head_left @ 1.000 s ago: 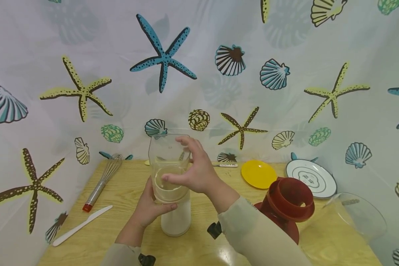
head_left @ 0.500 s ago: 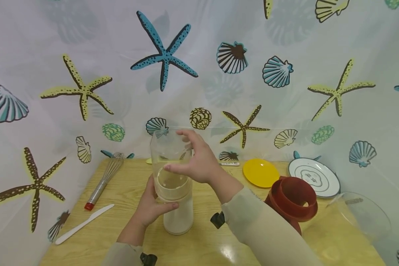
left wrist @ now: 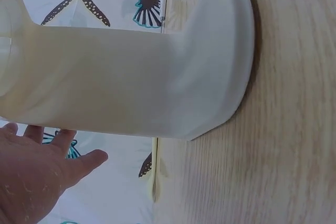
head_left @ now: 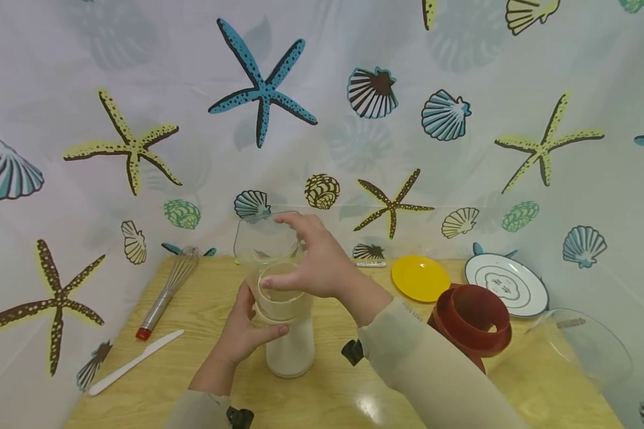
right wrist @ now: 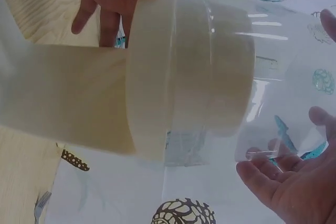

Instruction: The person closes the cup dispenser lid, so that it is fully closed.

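Observation:
A cream-white plastic stand (head_left: pixel 290 351) with a wide round collar stands on the table in front of me. A clear cylinder (head_left: pixel 263 241) sits at the collar, its top tipped slightly to the left. My left hand (head_left: pixel 244 333) grips the collar from the left, thumb across its front. With thumb and fingers spread around the upper wall, my right hand (head_left: pixel 322 262) holds the clear cylinder from the right. In the right wrist view the clear wall (right wrist: pixel 273 66) overlaps the cream collar (right wrist: pixel 149 77). The left wrist view shows the stand's flared foot (left wrist: pixel 226 61) on the wood.
Right of the stand is a red plastic stand (head_left: pixel 472 322), with a clear container (head_left: pixel 585 351) beside it. Behind lie a yellow plate (head_left: pixel 421 279) and a white patterned plate (head_left: pixel 533 295). On the left are a whisk (head_left: pixel 166 295) and a white knife (head_left: pixel 136 362).
The clear cylinder rose a little with my right hand, then came lower again and tipped leftward. My left hand stays at the collar.

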{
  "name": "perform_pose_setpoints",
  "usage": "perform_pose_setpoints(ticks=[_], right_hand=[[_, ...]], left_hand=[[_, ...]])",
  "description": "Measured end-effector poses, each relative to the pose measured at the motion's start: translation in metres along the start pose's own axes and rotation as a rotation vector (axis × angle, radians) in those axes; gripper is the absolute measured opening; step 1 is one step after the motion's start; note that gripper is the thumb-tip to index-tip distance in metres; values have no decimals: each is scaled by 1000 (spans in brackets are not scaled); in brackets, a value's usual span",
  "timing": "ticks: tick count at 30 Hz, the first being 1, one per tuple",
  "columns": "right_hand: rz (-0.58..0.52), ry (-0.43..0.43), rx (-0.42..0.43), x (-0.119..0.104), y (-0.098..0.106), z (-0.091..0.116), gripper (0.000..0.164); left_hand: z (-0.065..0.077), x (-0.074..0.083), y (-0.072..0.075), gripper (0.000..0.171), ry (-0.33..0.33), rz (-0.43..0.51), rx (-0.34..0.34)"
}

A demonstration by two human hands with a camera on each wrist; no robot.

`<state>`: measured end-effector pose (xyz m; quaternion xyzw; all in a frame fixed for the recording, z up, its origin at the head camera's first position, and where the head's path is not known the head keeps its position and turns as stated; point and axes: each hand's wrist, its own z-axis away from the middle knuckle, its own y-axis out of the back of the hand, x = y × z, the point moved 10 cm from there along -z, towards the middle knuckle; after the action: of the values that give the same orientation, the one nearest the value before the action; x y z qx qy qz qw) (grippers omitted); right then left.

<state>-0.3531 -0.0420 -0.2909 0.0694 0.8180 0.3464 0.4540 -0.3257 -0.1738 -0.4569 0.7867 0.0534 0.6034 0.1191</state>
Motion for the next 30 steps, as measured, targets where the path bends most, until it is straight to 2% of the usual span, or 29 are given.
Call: perform_pose_setpoints(ticks=[3,10,16,24,26,30], right_hand=[[26,33,9,-3,-3,3,92],[8,80,110,-6,0,9,94],[3,133,158,-7,-2,13,95],[-46,168,192,-6,-1,18,96],[-65,177,195,-6,-2,18,95],[-100,195,202,-7,-4,20,93]], left_hand=[[0,-2,-1,105,-3,-6,-5],[-3,-1,-3,107,-43,9,-12],[-2,1,-7,110,-26,15,-27],[-8,15,-18,113,-134,102,-71],[-8,15,-18,114,-132,99,-61],[-5,11,-14,117,-83,73,-23]])
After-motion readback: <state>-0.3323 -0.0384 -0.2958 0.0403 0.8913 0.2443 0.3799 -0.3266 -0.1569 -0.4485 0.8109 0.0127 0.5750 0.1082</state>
